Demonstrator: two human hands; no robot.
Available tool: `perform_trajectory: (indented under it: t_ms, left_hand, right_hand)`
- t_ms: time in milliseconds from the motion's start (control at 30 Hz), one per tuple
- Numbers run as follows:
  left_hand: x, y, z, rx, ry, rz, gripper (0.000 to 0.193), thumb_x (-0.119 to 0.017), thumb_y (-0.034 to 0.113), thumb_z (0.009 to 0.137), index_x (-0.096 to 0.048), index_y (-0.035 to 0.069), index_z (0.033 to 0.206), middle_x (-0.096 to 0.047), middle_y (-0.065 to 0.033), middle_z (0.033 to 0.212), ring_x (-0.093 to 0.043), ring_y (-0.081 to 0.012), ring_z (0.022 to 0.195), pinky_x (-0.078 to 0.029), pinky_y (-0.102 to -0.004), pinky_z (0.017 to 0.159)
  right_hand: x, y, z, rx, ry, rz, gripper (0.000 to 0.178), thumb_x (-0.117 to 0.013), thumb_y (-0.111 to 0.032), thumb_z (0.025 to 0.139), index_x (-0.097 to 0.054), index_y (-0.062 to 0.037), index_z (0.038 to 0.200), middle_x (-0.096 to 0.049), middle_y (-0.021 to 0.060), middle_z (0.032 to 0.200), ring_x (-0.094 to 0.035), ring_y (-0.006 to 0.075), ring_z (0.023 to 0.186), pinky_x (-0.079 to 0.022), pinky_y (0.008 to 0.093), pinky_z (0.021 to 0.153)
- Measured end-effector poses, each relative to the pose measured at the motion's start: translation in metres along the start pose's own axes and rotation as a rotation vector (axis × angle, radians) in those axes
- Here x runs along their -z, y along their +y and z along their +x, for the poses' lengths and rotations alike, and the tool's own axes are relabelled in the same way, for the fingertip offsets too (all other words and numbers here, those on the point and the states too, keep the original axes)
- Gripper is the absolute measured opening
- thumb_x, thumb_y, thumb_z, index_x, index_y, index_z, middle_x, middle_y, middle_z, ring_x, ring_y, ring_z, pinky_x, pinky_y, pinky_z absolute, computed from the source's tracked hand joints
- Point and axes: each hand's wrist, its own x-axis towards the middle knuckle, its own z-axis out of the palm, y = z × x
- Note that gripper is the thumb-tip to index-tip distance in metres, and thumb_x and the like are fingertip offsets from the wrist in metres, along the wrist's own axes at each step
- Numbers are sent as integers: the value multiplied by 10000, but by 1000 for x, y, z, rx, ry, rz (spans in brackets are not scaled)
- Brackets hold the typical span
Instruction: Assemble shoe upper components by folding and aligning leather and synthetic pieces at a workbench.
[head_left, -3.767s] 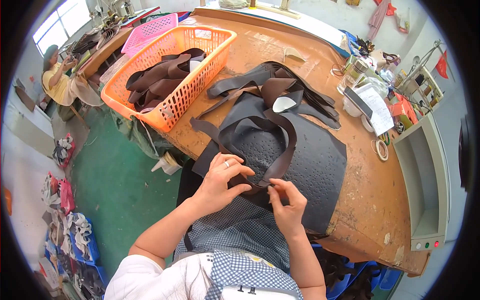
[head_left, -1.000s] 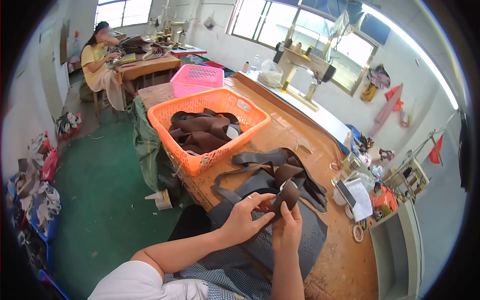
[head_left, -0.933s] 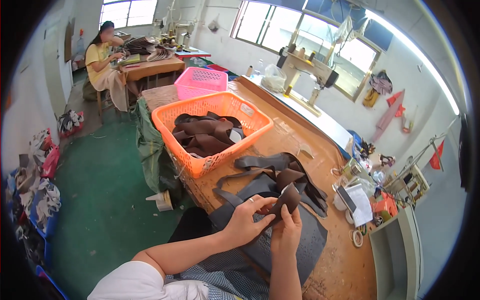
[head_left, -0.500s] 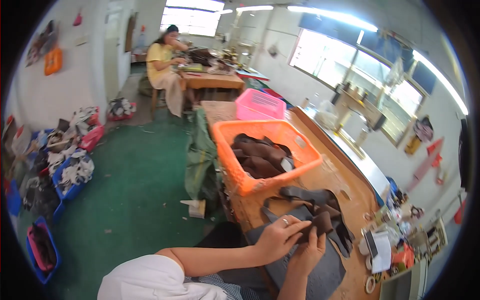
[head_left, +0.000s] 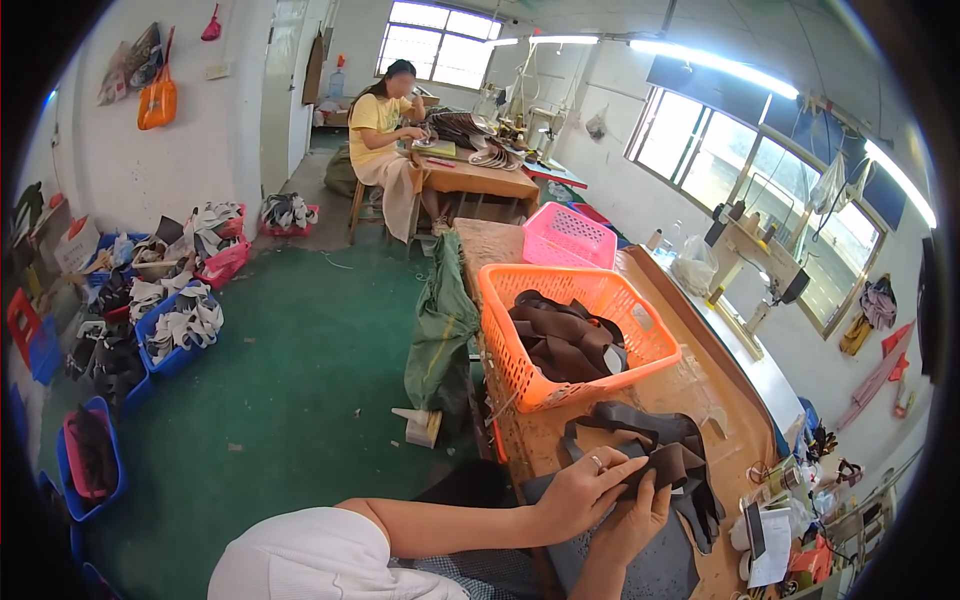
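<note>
Both my hands are closed on one dark brown leather-like piece [head_left: 676,464], which is bent into a curve above the worktable. My left hand [head_left: 585,497], with a ring on it, pinches its near left edge. From below, my right hand [head_left: 632,522] grips the same piece with thumb and fingers. Under my hands lies a dark grey flat board [head_left: 660,565]. Just beyond, dark strips and cut pieces [head_left: 630,418] lie loosely heaped on the table.
An orange basket [head_left: 530,392] of brown pieces stands ahead on the wooden table [head_left: 725,440], a pink basket [head_left: 570,240] behind it. A green sack [head_left: 440,310] hangs at the table's left. Blue bins [head_left: 185,352] line the left wall. Another person [head_left: 380,130] sits at a far table.
The whole view has swung to the left, so everything sits further right in the picture. My hands still hold the brown piece in nearly the same way.
</note>
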Motion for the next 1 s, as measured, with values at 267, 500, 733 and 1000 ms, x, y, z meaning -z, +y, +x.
perform_trajectory:
  t_ms: [267,500,733,1000]
  left_hand:
    - [-1,0,-2,-36,14,24,468,-665,-1,816,-609,72,1275,-598,-116,1045,-614,-278,941,-528,-360,780]
    - [-6,2,-1,-15,-10,-9,454,-665,-18,801,-617,60,1245,-600,-128,1062,-613,-303,970,-518,-367,819]
    - [14,0,15,177,-48,-103,385,-644,-11,824,-611,19,1206,-603,-152,1071,-616,-305,1013,-498,-344,887]
    - [-2,-2,9,127,-44,-59,388,-646,-23,816,-640,50,1197,-581,-143,1050,-597,-313,971,-494,-355,847]
  right_hand:
    - [3,3,1,11,-26,29,224,-529,-70,991,-585,-17,1202,-639,70,1066,-626,145,914,-527,263,787]
    - [8,1,3,7,22,37,175,-549,-66,980,-598,-29,1144,-645,71,1053,-638,159,897,-537,273,765]
    - [-15,6,6,-52,84,30,185,-570,-68,966,-613,-6,1136,-645,39,1017,-613,121,901,-505,251,759]
    - [-1,5,7,-27,75,7,209,-524,-52,986,-611,-16,1172,-644,34,1029,-613,102,884,-508,227,736]
